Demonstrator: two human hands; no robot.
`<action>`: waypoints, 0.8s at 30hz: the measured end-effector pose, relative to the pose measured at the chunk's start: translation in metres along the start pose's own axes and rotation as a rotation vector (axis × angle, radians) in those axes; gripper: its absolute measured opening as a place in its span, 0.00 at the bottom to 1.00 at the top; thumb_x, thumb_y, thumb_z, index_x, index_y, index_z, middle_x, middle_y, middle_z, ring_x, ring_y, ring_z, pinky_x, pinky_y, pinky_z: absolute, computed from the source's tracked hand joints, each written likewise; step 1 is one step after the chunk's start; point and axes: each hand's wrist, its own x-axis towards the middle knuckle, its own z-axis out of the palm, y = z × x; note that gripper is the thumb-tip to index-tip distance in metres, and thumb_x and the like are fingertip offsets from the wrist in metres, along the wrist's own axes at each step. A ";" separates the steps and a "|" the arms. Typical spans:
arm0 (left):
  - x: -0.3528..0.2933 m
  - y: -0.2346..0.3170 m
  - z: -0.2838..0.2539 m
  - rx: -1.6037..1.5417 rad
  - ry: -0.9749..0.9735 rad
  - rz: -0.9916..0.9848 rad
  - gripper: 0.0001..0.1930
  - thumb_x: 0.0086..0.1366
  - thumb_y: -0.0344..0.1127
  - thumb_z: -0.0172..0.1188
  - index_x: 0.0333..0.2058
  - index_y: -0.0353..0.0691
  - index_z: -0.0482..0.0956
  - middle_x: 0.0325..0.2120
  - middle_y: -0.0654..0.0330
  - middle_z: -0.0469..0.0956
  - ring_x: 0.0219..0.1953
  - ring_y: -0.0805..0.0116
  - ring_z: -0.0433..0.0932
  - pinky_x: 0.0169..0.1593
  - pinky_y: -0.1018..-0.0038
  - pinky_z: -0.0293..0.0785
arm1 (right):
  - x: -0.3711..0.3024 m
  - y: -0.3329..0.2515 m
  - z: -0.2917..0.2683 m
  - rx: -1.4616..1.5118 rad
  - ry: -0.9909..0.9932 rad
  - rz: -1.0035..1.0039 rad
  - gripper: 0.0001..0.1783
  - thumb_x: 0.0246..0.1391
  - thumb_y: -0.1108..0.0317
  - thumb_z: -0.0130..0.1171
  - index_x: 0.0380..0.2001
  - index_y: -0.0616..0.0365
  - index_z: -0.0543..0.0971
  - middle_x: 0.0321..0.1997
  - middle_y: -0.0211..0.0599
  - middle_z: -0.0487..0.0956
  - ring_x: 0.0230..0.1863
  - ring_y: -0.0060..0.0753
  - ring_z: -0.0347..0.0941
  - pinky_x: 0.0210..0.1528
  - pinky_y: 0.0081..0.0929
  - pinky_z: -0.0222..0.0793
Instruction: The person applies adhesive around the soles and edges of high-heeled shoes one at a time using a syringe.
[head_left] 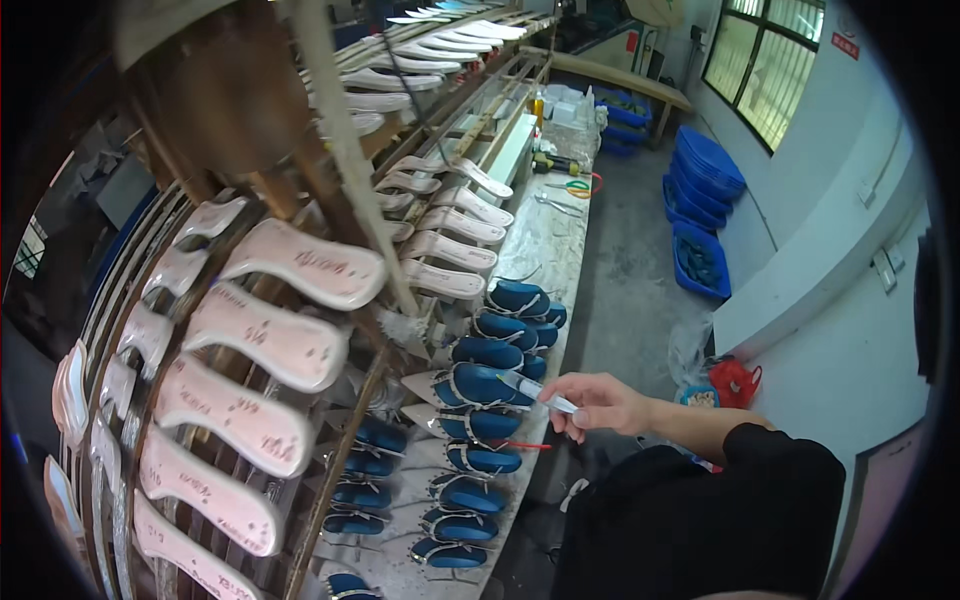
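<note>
From the right side my right hand (600, 402) reaches over the edge of a long narrow workbench (535, 235). Its thumb and fingers are closed round a slim, pale tool (545, 392) with a flat, tapering tip; its exact kind cannot be made out. The tip is over or against a blue-soled sandal (478, 384) with a thin, light strap. More blue sandals (468, 492) stand in a row along the bench on both sides of it. A thin red stick-like object (525, 445) pokes out past the edge just below my hand. My left hand is not in view.
A wooden rack (345, 440) on the left carries pale pink shoe soles (285, 262). Farther along the bench lie scissors with green handles (578, 187) and pliers (560, 206). Blue crates (700, 260) stand by the right wall, near a red plastic bag (735, 383).
</note>
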 end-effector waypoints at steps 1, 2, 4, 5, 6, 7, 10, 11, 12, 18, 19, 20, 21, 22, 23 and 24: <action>-0.037 0.003 -0.022 -0.036 -0.008 0.020 0.25 0.57 0.48 0.76 0.40 0.29 0.84 0.35 0.48 0.84 0.30 0.55 0.80 0.44 0.64 0.79 | -0.001 0.000 -0.016 0.039 -0.019 -0.047 0.27 0.67 0.63 0.58 0.65 0.59 0.67 0.45 0.37 0.77 0.39 0.20 0.74 0.43 0.22 0.73; -0.075 0.007 -0.051 -0.091 -0.025 0.067 0.25 0.57 0.48 0.76 0.39 0.29 0.84 0.35 0.48 0.84 0.30 0.55 0.80 0.44 0.64 0.79 | -0.001 -0.001 -0.031 0.083 -0.047 -0.091 0.26 0.68 0.64 0.57 0.65 0.56 0.68 0.45 0.34 0.77 0.39 0.19 0.74 0.42 0.20 0.74; -0.141 0.034 -0.090 -0.206 -0.087 0.278 0.26 0.55 0.49 0.78 0.40 0.28 0.84 0.35 0.49 0.84 0.31 0.56 0.80 0.44 0.65 0.79 | -0.004 -0.008 -0.070 0.135 -0.037 -0.107 0.29 0.66 0.59 0.60 0.65 0.59 0.68 0.45 0.37 0.78 0.39 0.21 0.75 0.42 0.21 0.73; -0.169 0.037 -0.112 -0.322 -0.138 0.460 0.28 0.54 0.49 0.79 0.41 0.28 0.84 0.36 0.50 0.85 0.32 0.58 0.81 0.45 0.66 0.79 | -0.001 -0.011 -0.082 0.176 -0.058 -0.120 0.34 0.63 0.53 0.63 0.64 0.62 0.67 0.44 0.39 0.78 0.38 0.23 0.76 0.42 0.23 0.73; -0.184 0.026 -0.115 -0.317 -0.203 0.446 0.29 0.54 0.50 0.79 0.45 0.30 0.84 0.39 0.46 0.85 0.37 0.57 0.81 0.48 0.66 0.79 | 0.001 -0.012 -0.099 0.204 -0.090 -0.110 0.34 0.63 0.53 0.63 0.64 0.62 0.67 0.44 0.39 0.78 0.38 0.23 0.76 0.42 0.23 0.73; -0.222 0.056 -0.128 -0.504 -0.381 0.317 0.36 0.52 0.49 0.80 0.54 0.30 0.80 0.47 0.44 0.83 0.49 0.53 0.80 0.57 0.69 0.76 | 0.004 -0.016 -0.121 0.244 -0.155 -0.143 0.32 0.65 0.56 0.61 0.65 0.61 0.67 0.46 0.39 0.78 0.43 0.25 0.75 0.46 0.25 0.73; -0.302 0.114 -0.111 -0.603 -0.555 0.581 0.31 0.47 0.41 0.74 0.49 0.30 0.79 0.42 0.48 0.80 0.46 0.57 0.78 0.53 0.69 0.74 | 0.020 -0.030 -0.179 0.317 -0.278 -0.268 0.31 0.67 0.56 0.59 0.66 0.60 0.64 0.50 0.40 0.76 0.51 0.30 0.74 0.54 0.30 0.70; -0.326 0.136 -0.103 -0.651 -0.648 0.723 0.28 0.45 0.38 0.71 0.46 0.30 0.78 0.40 0.51 0.79 0.44 0.59 0.77 0.51 0.69 0.72 | 0.030 -0.035 -0.199 0.337 -0.303 -0.374 0.33 0.67 0.55 0.59 0.67 0.59 0.62 0.51 0.41 0.76 0.54 0.33 0.73 0.57 0.34 0.69; -0.347 0.160 -0.104 -0.687 -0.761 0.873 0.26 0.43 0.34 0.68 0.43 0.30 0.78 0.37 0.53 0.78 0.42 0.61 0.76 0.49 0.69 0.71 | 0.035 -0.042 -0.218 0.359 -0.373 -0.422 0.35 0.67 0.53 0.59 0.68 0.58 0.59 0.52 0.43 0.75 0.58 0.38 0.71 0.62 0.40 0.65; -0.495 0.307 -0.087 -0.964 -0.957 0.942 0.23 0.43 0.38 0.75 0.36 0.28 0.81 0.32 0.52 0.80 0.36 0.58 0.78 0.46 0.65 0.73 | 0.032 -0.097 -0.308 0.485 -0.442 -0.462 0.37 0.66 0.52 0.61 0.67 0.60 0.59 0.48 0.46 0.74 0.42 0.31 0.74 0.46 0.29 0.69; -0.510 0.316 -0.081 -0.962 -0.931 0.956 0.23 0.45 0.39 0.75 0.36 0.29 0.81 0.33 0.52 0.80 0.38 0.58 0.78 0.47 0.64 0.73 | 0.028 -0.103 -0.323 0.473 -0.417 -0.480 0.38 0.65 0.51 0.61 0.67 0.61 0.58 0.47 0.47 0.73 0.33 0.26 0.75 0.37 0.23 0.71; -0.524 0.325 -0.076 -0.959 -0.906 0.969 0.22 0.47 0.39 0.74 0.37 0.30 0.81 0.35 0.51 0.80 0.40 0.57 0.78 0.48 0.64 0.72 | 0.029 -0.110 -0.334 0.467 -0.409 -0.525 0.39 0.64 0.52 0.63 0.67 0.62 0.58 0.45 0.49 0.74 0.23 0.16 0.67 0.26 0.16 0.63; -0.537 0.335 -0.069 -0.966 -0.912 0.968 0.22 0.47 0.39 0.74 0.37 0.30 0.81 0.35 0.51 0.80 0.40 0.57 0.78 0.48 0.64 0.72 | 0.028 -0.116 -0.340 0.459 -0.405 -0.525 0.39 0.64 0.52 0.63 0.67 0.62 0.58 0.45 0.49 0.74 0.23 0.16 0.67 0.26 0.16 0.63; -0.554 0.342 -0.062 -0.828 -0.600 1.065 0.21 0.51 0.39 0.72 0.39 0.30 0.81 0.37 0.50 0.79 0.42 0.57 0.77 0.50 0.62 0.72 | 0.026 -0.121 -0.343 0.423 -0.343 -0.635 0.40 0.63 0.53 0.63 0.67 0.63 0.58 0.45 0.50 0.74 0.22 0.16 0.66 0.25 0.16 0.62; -0.572 0.348 -0.057 -0.679 -0.288 1.136 0.20 0.55 0.39 0.70 0.41 0.30 0.81 0.39 0.50 0.79 0.44 0.56 0.77 0.52 0.60 0.71 | 0.024 -0.124 -0.344 0.385 -0.280 -0.742 0.40 0.63 0.54 0.64 0.67 0.65 0.58 0.44 0.51 0.74 0.22 0.16 0.66 0.24 0.16 0.62; -0.598 0.352 -0.058 -0.665 -0.135 1.029 0.17 0.62 0.35 0.64 0.46 0.29 0.79 0.42 0.49 0.79 0.50 0.56 0.75 0.56 0.56 0.69 | 0.027 -0.124 -0.340 0.316 -0.280 -0.887 0.39 0.61 0.54 0.66 0.65 0.67 0.62 0.42 0.49 0.76 0.22 0.16 0.65 0.22 0.17 0.61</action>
